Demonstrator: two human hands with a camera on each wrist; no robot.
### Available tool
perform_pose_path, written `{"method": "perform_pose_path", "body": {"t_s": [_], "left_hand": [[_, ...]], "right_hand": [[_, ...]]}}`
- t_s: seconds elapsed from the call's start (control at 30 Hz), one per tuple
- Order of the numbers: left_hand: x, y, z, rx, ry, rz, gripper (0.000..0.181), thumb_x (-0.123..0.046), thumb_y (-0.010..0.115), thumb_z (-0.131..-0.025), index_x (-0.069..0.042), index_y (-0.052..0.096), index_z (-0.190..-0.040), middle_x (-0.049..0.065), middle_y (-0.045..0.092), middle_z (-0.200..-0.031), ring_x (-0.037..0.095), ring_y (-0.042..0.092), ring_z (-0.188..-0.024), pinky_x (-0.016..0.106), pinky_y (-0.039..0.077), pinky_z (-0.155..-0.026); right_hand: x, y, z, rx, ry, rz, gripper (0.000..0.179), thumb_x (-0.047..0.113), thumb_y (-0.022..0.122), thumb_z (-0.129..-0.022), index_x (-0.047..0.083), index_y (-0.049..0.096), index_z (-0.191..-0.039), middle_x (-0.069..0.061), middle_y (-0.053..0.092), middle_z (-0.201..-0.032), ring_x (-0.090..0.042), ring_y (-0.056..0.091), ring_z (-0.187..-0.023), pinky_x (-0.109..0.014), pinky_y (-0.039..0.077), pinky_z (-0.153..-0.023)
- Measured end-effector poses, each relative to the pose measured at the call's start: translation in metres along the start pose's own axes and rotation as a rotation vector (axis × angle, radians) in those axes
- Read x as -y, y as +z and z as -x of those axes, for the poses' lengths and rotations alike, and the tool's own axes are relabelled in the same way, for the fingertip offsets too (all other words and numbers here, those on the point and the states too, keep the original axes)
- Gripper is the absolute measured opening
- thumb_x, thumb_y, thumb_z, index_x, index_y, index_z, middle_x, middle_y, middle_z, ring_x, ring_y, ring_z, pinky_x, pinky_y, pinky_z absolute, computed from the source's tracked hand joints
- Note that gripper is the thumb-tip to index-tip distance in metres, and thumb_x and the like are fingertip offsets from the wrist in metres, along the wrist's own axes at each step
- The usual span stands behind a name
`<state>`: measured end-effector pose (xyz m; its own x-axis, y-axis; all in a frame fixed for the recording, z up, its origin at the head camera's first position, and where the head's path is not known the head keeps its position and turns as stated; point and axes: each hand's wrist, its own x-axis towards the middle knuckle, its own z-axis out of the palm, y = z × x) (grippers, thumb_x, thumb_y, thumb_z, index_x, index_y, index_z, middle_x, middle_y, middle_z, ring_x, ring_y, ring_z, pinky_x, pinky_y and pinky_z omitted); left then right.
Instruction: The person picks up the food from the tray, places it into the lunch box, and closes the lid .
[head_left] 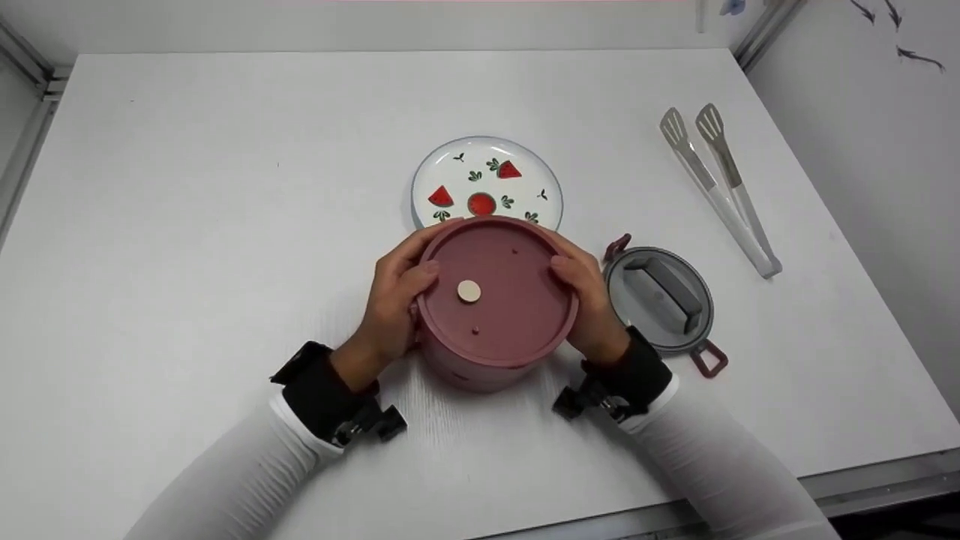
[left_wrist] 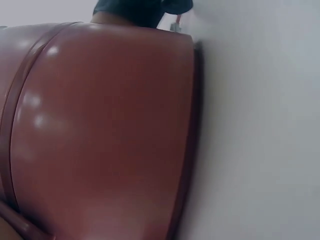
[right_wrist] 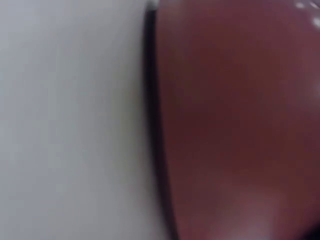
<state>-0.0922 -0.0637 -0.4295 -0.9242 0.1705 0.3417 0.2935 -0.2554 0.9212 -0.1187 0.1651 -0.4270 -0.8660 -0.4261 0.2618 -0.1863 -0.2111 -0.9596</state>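
Note:
A maroon round food container (head_left: 495,292) is upside down between the hands, its flat base facing up with a cream round spot and small dots on it. My left hand (head_left: 390,300) grips its left side, thumb over the base's edge. Opposite it, my right hand (head_left: 589,300) holds the right side in the same way. The left wrist view shows the container's smooth wall (left_wrist: 110,125) with its dark lower edge close to the white surface; I cannot tell whether they touch. Blurred, the same wall (right_wrist: 235,120) fills much of the right wrist view.
Behind the container lies a white plate (head_left: 525,195) with watermelon drawings, its near part covered. A grey lid (head_left: 652,300) with a raised handle and maroon clips lies right of my right hand. Farther right are spread metal tongs (head_left: 724,191) with slotted ends on the white table (head_left: 187,225).

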Motion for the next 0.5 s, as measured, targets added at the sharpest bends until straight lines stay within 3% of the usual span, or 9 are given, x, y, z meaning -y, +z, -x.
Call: {"method": "perform_pose_path", "body": {"t_s": [0.33, 0.5], "left_hand": [[0.0047, 0.0034, 0.0074, -0.018, 0.009, -0.017, 0.056, -0.025, 0.039, -0.093, -0.002, 0.051, -0.142, 0.013, 0.059, -0.138, 0.028, 0.056, -0.126, 0.033, 0.049, -0.106], [0.0036, 0.0023, 0.0109, -0.040, 0.000, -0.024, 0.058, -0.025, 0.039, -0.091, -0.001, 0.051, -0.142, 0.013, 0.058, -0.138, 0.027, 0.055, -0.126, 0.031, 0.049, -0.107]], "right_hand": [[-0.0027, 0.0029, 0.0087, -0.034, -0.039, 0.053, 0.060, 0.034, 0.036, -0.097, 0.000, 0.047, -0.145, -0.009, 0.059, -0.137, -0.023, 0.054, -0.125, -0.031, 0.047, -0.106], [-0.0068, 0.0074, 0.0092, -0.016, -0.041, -0.059, 0.062, 0.037, 0.040, -0.096, 0.000, 0.046, -0.146, -0.008, 0.058, -0.138, -0.021, 0.054, -0.126, -0.033, 0.047, -0.107]]}}
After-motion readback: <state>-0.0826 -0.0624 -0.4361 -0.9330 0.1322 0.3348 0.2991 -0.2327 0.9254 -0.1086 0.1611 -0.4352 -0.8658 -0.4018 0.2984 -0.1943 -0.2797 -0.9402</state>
